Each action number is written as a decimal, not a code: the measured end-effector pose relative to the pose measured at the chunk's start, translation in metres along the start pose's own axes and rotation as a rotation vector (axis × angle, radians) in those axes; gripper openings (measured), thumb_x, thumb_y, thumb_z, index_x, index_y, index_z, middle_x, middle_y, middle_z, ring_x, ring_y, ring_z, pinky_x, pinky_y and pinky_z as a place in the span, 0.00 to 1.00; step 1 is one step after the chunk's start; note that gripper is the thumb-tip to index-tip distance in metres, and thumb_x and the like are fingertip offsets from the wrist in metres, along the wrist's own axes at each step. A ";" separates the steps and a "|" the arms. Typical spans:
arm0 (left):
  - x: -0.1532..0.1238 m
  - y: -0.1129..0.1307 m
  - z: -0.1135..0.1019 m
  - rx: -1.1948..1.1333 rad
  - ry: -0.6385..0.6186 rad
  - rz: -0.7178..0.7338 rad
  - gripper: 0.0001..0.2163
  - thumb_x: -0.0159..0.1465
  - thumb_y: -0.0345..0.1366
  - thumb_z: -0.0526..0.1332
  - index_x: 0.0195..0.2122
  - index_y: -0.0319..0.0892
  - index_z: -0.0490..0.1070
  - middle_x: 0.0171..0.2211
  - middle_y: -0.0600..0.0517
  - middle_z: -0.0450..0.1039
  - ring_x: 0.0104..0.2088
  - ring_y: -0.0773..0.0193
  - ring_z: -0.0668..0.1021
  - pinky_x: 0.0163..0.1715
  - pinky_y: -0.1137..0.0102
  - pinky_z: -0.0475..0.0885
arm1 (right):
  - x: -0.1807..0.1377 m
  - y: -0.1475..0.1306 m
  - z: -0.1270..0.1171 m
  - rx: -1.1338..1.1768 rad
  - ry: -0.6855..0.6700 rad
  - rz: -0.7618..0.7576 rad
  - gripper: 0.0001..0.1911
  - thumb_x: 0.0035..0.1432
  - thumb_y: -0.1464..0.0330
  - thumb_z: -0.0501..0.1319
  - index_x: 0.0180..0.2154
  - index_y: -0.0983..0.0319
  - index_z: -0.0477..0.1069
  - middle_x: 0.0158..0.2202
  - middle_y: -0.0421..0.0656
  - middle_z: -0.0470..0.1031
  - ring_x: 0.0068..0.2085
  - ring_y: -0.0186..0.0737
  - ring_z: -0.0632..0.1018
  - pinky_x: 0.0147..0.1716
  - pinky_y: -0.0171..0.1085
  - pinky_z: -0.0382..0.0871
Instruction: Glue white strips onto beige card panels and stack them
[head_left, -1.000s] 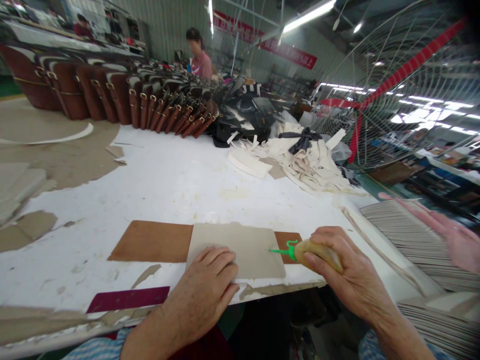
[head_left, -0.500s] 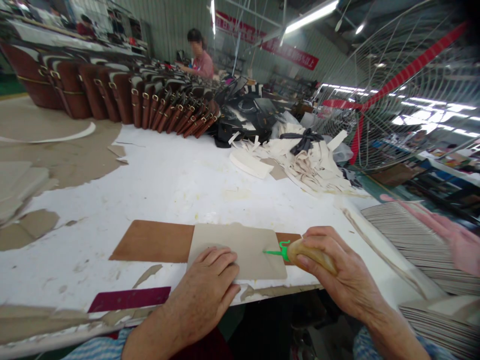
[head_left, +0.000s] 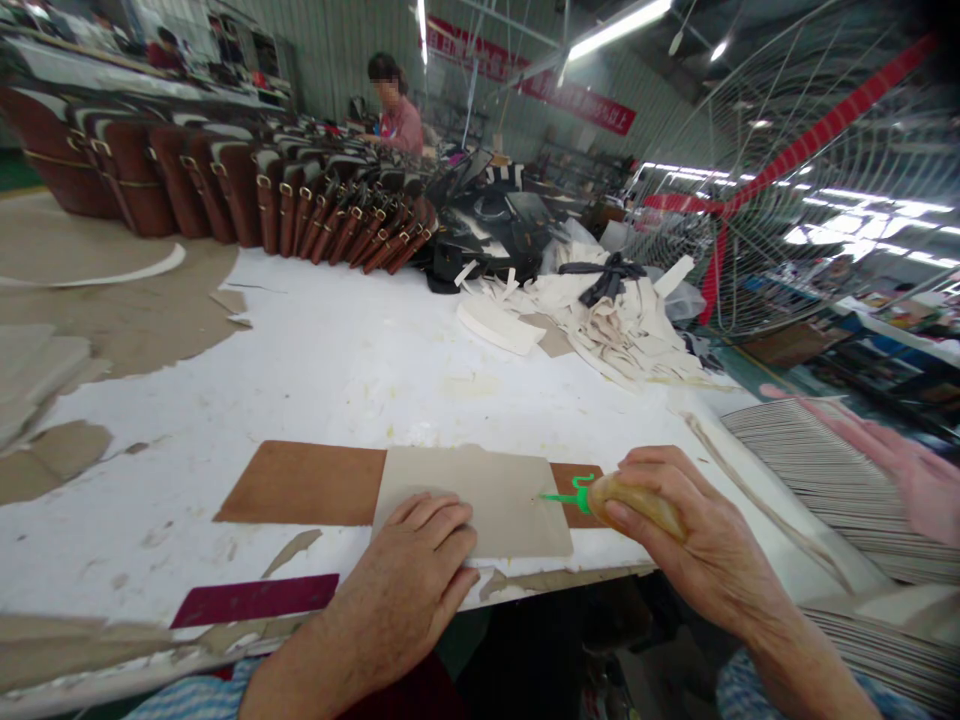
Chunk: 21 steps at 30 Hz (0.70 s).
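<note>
A grey card panel (head_left: pixel 487 485) lies on a brown leather piece (head_left: pixel 300 483) near the front edge of the white table (head_left: pixel 337 360). My left hand (head_left: pixel 409 580) rests flat on the card's near left part, fingers stretched out. My right hand (head_left: pixel 697 545) is closed round a yellowish glue bottle (head_left: pixel 637 503). Its green nozzle (head_left: pixel 561 496) points left and touches the card's right side.
A row of brown bags (head_left: pixel 225 190) stands at the back left, with black bags (head_left: pixel 487 235) and cream fabric scraps (head_left: pixel 615 320) beyond. Stacked grey sheets (head_left: pixel 832 480) lie at right. A maroon strip (head_left: pixel 255 598) lies at the front edge. A person (head_left: pixel 394 100) works far off. A wire fan guard (head_left: pixel 787 180) stands at right.
The bottle's nozzle slid a little left across the card, then back right. My left hand has stayed pressed on the card.
</note>
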<state>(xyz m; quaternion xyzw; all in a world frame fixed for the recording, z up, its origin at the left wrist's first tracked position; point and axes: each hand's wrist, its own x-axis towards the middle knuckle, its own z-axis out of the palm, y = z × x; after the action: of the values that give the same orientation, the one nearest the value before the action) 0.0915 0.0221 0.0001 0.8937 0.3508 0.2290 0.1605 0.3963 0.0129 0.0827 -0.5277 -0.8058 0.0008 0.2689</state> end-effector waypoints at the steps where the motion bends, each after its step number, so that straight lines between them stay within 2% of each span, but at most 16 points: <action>1: 0.000 0.000 0.000 0.001 0.000 0.001 0.10 0.69 0.31 0.62 0.50 0.42 0.74 0.56 0.45 0.77 0.60 0.48 0.74 0.64 0.46 0.68 | -0.002 0.001 0.000 0.000 -0.004 0.013 0.04 0.69 0.62 0.62 0.46 0.51 0.72 0.46 0.41 0.73 0.44 0.41 0.78 0.43 0.39 0.74; 7: -0.001 0.001 -0.002 -0.012 0.000 -0.009 0.09 0.69 0.31 0.62 0.50 0.44 0.74 0.55 0.46 0.77 0.60 0.49 0.74 0.65 0.47 0.67 | -0.013 0.006 0.002 0.063 0.010 0.109 0.07 0.68 0.59 0.63 0.47 0.50 0.72 0.49 0.41 0.72 0.46 0.42 0.78 0.44 0.41 0.73; 10: -0.001 0.001 -0.002 -0.012 0.002 -0.008 0.09 0.70 0.31 0.62 0.50 0.43 0.74 0.56 0.46 0.77 0.60 0.49 0.74 0.65 0.47 0.66 | -0.018 0.007 0.011 0.160 0.072 0.195 0.09 0.65 0.58 0.66 0.45 0.51 0.73 0.47 0.42 0.72 0.47 0.44 0.77 0.45 0.43 0.72; 13: 0.000 0.002 -0.001 0.001 0.008 -0.011 0.08 0.70 0.32 0.62 0.50 0.43 0.74 0.56 0.45 0.77 0.60 0.48 0.74 0.65 0.46 0.67 | -0.019 0.004 0.029 0.356 0.261 0.400 0.12 0.61 0.56 0.68 0.43 0.52 0.74 0.46 0.41 0.73 0.45 0.44 0.76 0.43 0.43 0.71; 15: -0.001 0.005 -0.002 0.013 0.015 -0.003 0.07 0.69 0.32 0.62 0.48 0.42 0.74 0.55 0.45 0.77 0.59 0.48 0.75 0.64 0.47 0.69 | -0.016 -0.002 0.044 0.556 0.426 0.585 0.16 0.57 0.55 0.71 0.43 0.53 0.73 0.43 0.40 0.74 0.40 0.41 0.75 0.39 0.40 0.69; 17: -0.004 0.005 -0.004 0.019 0.051 0.014 0.06 0.70 0.32 0.62 0.47 0.42 0.74 0.53 0.45 0.78 0.57 0.49 0.76 0.63 0.51 0.71 | -0.011 -0.012 0.057 0.757 0.526 0.717 0.20 0.53 0.54 0.74 0.43 0.54 0.73 0.38 0.38 0.74 0.36 0.39 0.73 0.36 0.38 0.67; 19: -0.011 0.003 -0.008 0.036 0.125 0.015 0.06 0.70 0.30 0.60 0.46 0.41 0.74 0.50 0.46 0.79 0.54 0.52 0.78 0.60 0.54 0.74 | -0.006 -0.022 0.068 0.886 0.521 0.758 0.22 0.51 0.54 0.75 0.43 0.54 0.73 0.36 0.38 0.74 0.36 0.39 0.73 0.36 0.38 0.67; 21: -0.022 -0.003 -0.013 0.070 0.219 -0.034 0.06 0.71 0.29 0.58 0.45 0.41 0.74 0.46 0.46 0.79 0.50 0.54 0.80 0.55 0.57 0.77 | -0.004 -0.030 0.074 0.911 0.426 0.745 0.23 0.51 0.54 0.75 0.45 0.54 0.73 0.37 0.39 0.75 0.38 0.40 0.73 0.37 0.39 0.67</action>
<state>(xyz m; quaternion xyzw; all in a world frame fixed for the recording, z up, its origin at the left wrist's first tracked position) 0.0683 0.0106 0.0032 0.8625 0.3889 0.3100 0.0938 0.3395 0.0168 0.0258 -0.5942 -0.4151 0.3328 0.6032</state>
